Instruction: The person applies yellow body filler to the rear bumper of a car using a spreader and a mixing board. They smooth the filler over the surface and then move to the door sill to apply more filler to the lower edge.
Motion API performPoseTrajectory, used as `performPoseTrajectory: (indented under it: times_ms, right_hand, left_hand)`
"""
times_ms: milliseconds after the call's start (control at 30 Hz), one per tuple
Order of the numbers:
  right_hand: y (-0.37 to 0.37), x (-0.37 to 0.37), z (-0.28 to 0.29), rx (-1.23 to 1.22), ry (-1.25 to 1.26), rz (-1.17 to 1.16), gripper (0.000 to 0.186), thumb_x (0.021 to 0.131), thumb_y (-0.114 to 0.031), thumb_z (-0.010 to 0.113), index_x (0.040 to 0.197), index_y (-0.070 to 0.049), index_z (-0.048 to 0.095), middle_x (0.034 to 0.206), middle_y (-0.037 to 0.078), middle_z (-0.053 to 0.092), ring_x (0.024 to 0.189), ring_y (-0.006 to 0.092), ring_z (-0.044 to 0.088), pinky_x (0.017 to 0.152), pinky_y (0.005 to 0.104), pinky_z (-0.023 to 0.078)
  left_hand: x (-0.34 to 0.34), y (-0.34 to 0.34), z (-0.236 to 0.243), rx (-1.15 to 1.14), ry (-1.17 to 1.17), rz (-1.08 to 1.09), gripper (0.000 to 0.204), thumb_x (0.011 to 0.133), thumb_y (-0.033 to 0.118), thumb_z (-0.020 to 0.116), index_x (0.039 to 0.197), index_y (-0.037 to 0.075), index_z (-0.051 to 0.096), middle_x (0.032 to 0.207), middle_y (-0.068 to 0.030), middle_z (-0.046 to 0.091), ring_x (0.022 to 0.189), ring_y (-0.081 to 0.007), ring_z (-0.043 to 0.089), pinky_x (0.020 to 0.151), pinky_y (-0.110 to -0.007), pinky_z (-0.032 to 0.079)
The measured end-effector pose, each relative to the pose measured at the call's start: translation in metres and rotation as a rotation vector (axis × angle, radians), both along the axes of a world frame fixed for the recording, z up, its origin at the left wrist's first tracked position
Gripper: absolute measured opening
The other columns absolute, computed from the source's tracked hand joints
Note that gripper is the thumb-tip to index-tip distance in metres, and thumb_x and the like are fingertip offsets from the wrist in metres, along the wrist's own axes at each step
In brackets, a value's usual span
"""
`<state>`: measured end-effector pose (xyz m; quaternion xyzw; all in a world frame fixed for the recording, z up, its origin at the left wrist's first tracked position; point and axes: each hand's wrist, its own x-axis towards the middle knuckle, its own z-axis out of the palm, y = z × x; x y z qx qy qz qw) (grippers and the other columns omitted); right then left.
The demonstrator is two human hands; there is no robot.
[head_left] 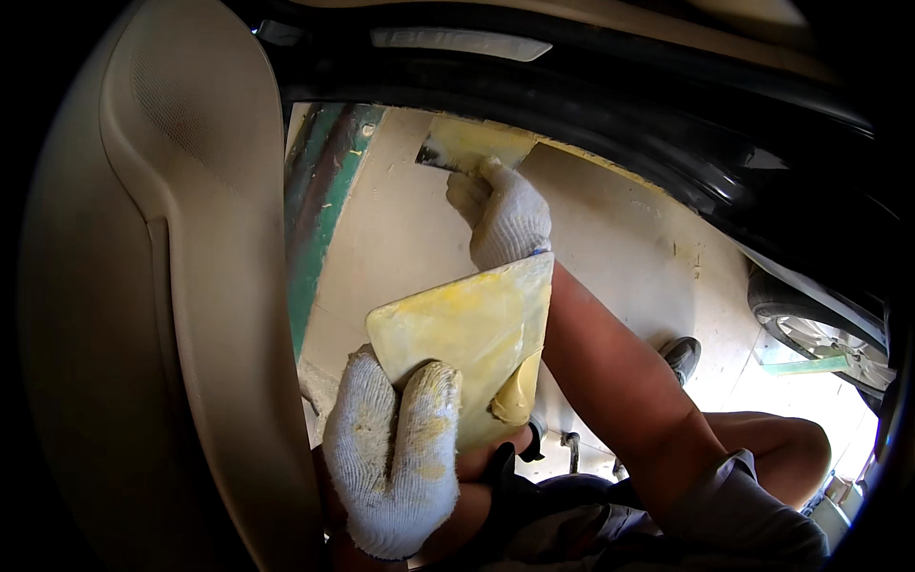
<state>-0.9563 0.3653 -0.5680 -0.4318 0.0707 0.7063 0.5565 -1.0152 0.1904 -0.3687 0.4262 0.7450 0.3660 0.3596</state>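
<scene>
My left hand (pixel 396 458), in a white knit glove smeared with yellow, is closed on the lower edge of a flat putty board (pixel 448 324). The board is coated with pale yellow residue, and a thick dab of yellowish putty (pixel 517 391) sits near its right edge. Beyond it my right hand (pixel 510 214), also gloved, reaches up to the underside of the black car sill (pixel 610 105). Its fingers are closed on a putty spreader (pixel 477 145), a flat yellow-smeared blade with a dark corner. The sill hides the blade's far edge.
A beige car seat (pixel 205 286) fills the left side. Below the sill lies a light tiled floor (pixel 610 229) with a green and dark strip (pixel 324 210). A car wheel (pixel 829 329) stands at right, near a dark shoe (pixel 681 358). My bent legs are at lower right.
</scene>
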Motion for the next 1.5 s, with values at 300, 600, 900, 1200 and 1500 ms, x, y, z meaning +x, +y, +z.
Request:
performPoseTrajectory:
  times_ms: [300,600,900,1200,1500]
  right_hand:
    - [0.013,0.008,-0.018,0.018,0.014,0.084,0.03,0.112,-0.017,0.052,0.123,0.007,0.065,0.115,0.021,0.072,0.109,0.0308,0.072,0.096,0.0368,0.063]
    - [-0.004,0.004,-0.014,0.109,-0.072,0.053,0.034,0.11,-0.018,0.057,0.129,0.01,0.061,0.122,0.023,0.07,0.108,0.0315,0.073,0.094,0.0407,0.063]
    - [0.02,-0.018,-0.041,0.114,0.081,0.087,0.028,0.109,-0.017,0.061,0.128,0.004,0.061,0.119,0.019,0.07,0.107,0.0307,0.074,0.095,0.0389,0.064]
    - [0.036,-0.034,-0.038,0.02,0.11,0.093,0.028,0.111,-0.021,0.059,0.125,0.002,0.063,0.116,0.02,0.072,0.105,0.0324,0.073,0.094,0.0383,0.065]
    - [0.01,-0.041,-0.049,0.101,0.015,0.137,0.029,0.11,-0.021,0.059,0.128,0.002,0.06,0.124,0.016,0.067,0.107,0.0274,0.072,0.095,0.0377,0.064]
  left_hand:
    - [-0.014,-0.002,-0.007,0.169,0.208,-0.231,0.028,0.104,0.008,0.059,0.128,-0.004,0.066,0.109,-0.0129,0.07,0.099,-0.0182,0.063,0.089,-0.033,0.052]
    - [-0.008,0.003,-0.003,0.091,-0.096,-0.113,0.033,0.102,0.008,0.063,0.132,-0.004,0.065,0.111,-0.0139,0.073,0.099,-0.0196,0.067,0.087,-0.033,0.054]
    - [-0.018,-0.003,-0.008,0.202,0.226,-0.321,0.032,0.102,0.01,0.063,0.132,-0.004,0.065,0.111,-0.0151,0.072,0.1,-0.0208,0.067,0.087,-0.034,0.054]
    - [-0.025,-0.009,-0.007,0.258,0.625,-0.491,0.036,0.102,0.007,0.062,0.135,-0.005,0.063,0.12,-0.0182,0.071,0.106,-0.0241,0.068,0.092,-0.035,0.055]
    - [-0.02,-0.032,-0.056,0.57,1.032,-0.296,0.028,0.101,0.008,0.063,0.128,-0.002,0.066,0.128,-0.0261,0.069,0.106,-0.0321,0.073,0.091,-0.04,0.061]
